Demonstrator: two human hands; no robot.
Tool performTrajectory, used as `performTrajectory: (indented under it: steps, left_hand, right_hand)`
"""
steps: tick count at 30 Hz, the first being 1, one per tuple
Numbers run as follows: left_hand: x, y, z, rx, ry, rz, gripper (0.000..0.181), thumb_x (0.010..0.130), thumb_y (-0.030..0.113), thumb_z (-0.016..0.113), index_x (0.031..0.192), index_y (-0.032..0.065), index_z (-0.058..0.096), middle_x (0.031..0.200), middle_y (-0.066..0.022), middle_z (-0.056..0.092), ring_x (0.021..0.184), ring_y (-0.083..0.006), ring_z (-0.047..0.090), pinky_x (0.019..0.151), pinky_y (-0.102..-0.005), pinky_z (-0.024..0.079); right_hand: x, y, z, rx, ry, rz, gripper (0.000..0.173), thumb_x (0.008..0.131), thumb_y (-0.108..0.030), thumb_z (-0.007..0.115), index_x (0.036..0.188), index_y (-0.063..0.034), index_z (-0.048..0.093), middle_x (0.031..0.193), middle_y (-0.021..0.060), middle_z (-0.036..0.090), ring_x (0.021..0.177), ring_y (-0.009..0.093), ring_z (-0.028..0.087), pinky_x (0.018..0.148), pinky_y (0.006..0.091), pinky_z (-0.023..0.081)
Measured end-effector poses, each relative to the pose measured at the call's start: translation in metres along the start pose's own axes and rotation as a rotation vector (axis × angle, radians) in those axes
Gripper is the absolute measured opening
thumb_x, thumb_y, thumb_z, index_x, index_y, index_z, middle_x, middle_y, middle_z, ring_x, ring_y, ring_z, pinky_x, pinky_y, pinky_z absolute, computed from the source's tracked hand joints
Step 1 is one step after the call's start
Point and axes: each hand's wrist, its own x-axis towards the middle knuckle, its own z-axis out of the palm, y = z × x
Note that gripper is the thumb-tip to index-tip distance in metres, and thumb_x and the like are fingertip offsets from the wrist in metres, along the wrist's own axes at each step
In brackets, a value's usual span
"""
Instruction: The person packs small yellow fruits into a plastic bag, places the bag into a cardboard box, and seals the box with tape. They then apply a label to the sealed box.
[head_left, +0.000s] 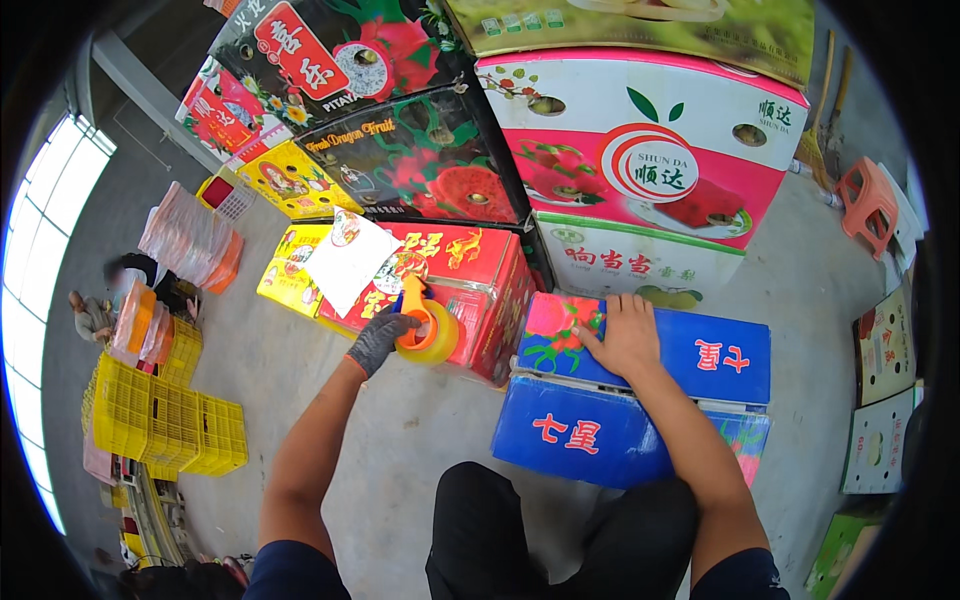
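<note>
My left hand (381, 341), in a grey glove, grips an orange tape dispenser (414, 300) with a wide roll of yellowish packing tape (442, 337). The dispenser is over the near side of a red printed carton (465, 259). A white sheet (352, 259) lies across that carton and the yellow carton (289, 262) beside it. Bare and spread, my right hand (626, 334) rests on the far flap of a blue carton (585, 427) in front of my knees. A seam runs between the blue carton's two top flaps.
Stacked fruit cartons (645, 150) rise just beyond the work. Yellow plastic crates (169, 420) and wrapped stacks (187, 236) stand at the left, near two people. At the right are a pink plastic stool (868, 206), brooms (817, 142) and more cartons (874, 442).
</note>
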Motion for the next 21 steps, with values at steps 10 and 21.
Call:
performTrajectory:
  steps: [10,21]
  left_hand:
    - [-0.002,0.006,0.019,0.31,0.252,-0.514,0.068,0.059,0.033,0.094,0.105,-0.0022,0.058,0.094,-0.0177,0.068,0.084,-0.0275,0.069,0.076,-0.038,0.056]
    - [-0.045,-0.002,0.033,-0.346,0.011,-0.295,0.05,0.076,-0.006,0.074,0.118,0.0005,0.048,0.105,-0.0138,0.066,0.091,-0.0225,0.068,0.079,-0.0363,0.057]
  right_hand:
    - [0.007,0.021,-0.005,0.132,0.001,0.071,0.067,0.077,-0.059,0.074,0.106,0.0008,0.067,0.106,0.019,0.064,0.108,0.034,0.059,0.097,0.0444,0.043]
    - [-0.008,0.028,-0.017,-0.071,0.033,0.18,0.079,0.083,-0.069,0.062,0.106,0.0056,0.068,0.106,0.0211,0.067,0.11,0.032,0.06,0.098,0.0425,0.042]
